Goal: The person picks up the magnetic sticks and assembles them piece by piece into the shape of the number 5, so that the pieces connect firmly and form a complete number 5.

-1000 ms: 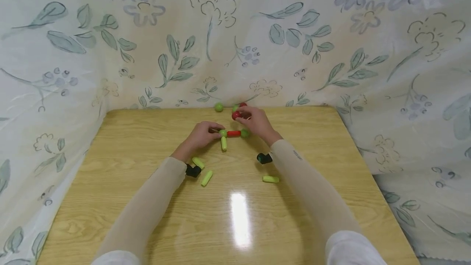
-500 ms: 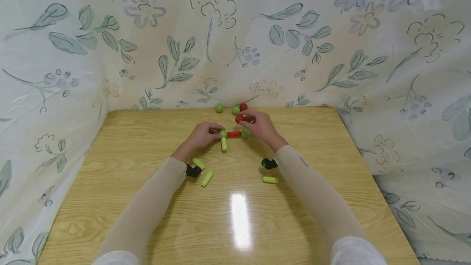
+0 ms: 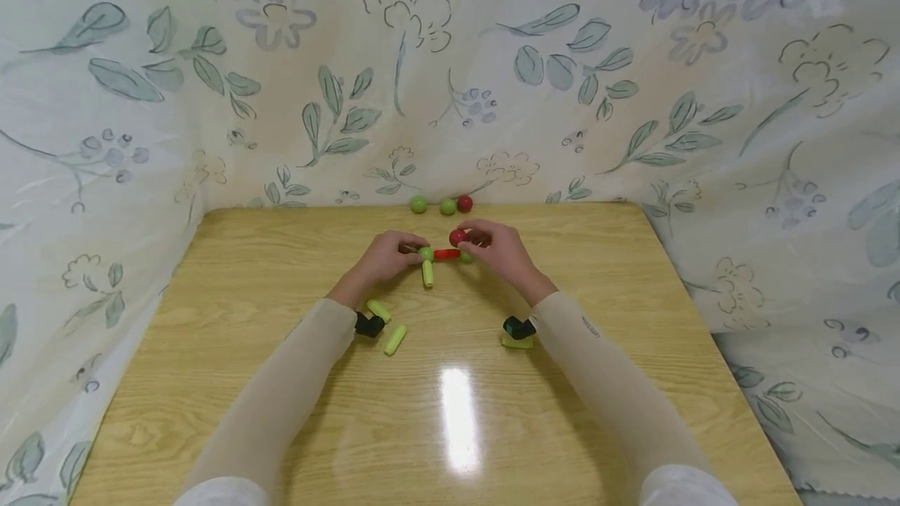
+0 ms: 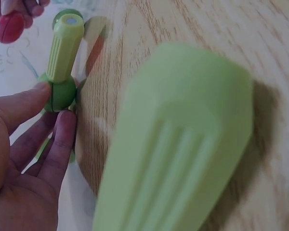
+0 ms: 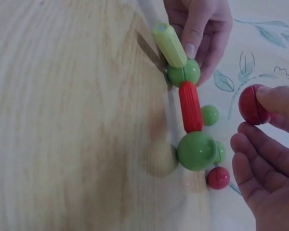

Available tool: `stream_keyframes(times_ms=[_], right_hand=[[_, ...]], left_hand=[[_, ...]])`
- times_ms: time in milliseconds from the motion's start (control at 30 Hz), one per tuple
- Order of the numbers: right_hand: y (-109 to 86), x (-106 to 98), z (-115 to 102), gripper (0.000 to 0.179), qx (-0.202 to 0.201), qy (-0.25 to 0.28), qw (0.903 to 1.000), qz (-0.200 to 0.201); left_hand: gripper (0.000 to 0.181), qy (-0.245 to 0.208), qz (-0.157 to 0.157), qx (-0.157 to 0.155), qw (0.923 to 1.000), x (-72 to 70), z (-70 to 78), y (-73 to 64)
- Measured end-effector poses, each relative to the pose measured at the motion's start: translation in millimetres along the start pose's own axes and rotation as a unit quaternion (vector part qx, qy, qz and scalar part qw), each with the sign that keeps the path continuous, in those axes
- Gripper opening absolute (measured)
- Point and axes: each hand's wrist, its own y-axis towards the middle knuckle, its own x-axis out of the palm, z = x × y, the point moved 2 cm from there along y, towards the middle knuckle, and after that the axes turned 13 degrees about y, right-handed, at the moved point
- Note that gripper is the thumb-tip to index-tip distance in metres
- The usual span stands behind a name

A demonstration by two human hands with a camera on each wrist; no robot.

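Observation:
My left hand [image 3: 383,258] pinches a green ball [image 3: 426,254] between thumb and fingers. A yellow-green ribbed rod [image 3: 428,274] sticks out of that ball, and a red ribbed rod [image 5: 190,107] joins it to a second green ball [image 5: 197,150]. In my right hand [image 3: 501,251] a red ball [image 5: 253,104] is pinched between thumb and index finger, the other fingers loosely bent. In the head view this red ball appears just above the second green ball, which the right hand partly covers. The right wrist view shows the red ball apart from the joined pieces.
Along the table's back edge lie two green balls [image 3: 418,204] and a red ball [image 3: 465,203], against a floral cloth [image 3: 450,100]. Two loose yellow-green rods [image 3: 396,340] lie near the left wrist camera [image 3: 369,326]. Another rod [image 3: 516,343] is partly under the right wrist camera [image 3: 519,327] in view.
The right hand has come away from the balls at the back edge, towards the wearer, bringing the red ball close to the second green ball. The left hand stays in place.

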Motion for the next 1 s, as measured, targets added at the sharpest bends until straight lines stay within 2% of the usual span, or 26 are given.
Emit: stream_keyframes(times_ms=[500, 1000], right_hand=[[-27.7, 14, -8, 0.030, -0.011, 0.005, 0.9998, -0.015], [-46.2, 31, -6, 0.030, -0.010, 0.005, 0.9992, -0.038]], left_hand=[[0.030, 0.006, 0.001, 0.005, 1.0000, -0.3, -1.8, 0.1], [0.030, 0.008, -0.001, 0.009, 0.9999, -1.0, 0.8, -1.3]])
